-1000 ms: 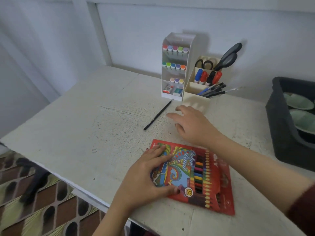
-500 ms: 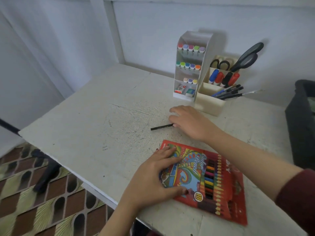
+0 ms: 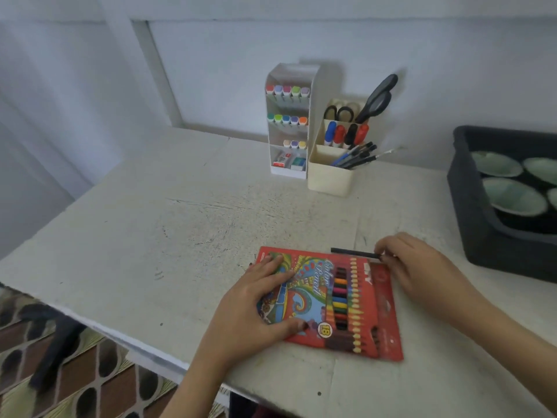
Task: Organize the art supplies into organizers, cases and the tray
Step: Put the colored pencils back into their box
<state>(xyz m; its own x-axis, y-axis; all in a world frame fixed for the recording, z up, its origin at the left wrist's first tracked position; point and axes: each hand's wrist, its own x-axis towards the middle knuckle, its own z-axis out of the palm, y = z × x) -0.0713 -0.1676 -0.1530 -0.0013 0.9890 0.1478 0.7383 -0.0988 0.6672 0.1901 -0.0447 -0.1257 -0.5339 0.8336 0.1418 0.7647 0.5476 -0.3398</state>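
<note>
Left hand [image 3: 256, 300] flat, fingers spread, pinning the red cardboard coloured-pencil case [image 3: 358, 324]. Thin black pencil [image 3: 352, 252] at its far edge, pinched in our right hand [image 3: 422, 267], probably fingertips only; blurry. We align it with the packed pencils, slide in. White tiered marker organizer [image 3: 315, 95], cream pen holder [image 3: 330, 179], dark grey plastic tray [image 3: 488, 245] stand clear.

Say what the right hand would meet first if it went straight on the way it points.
Probably nothing nearby: the right hand, pinching the black pencil, points over bare table; the white organizer stands far along that line, depth unclear.
</note>
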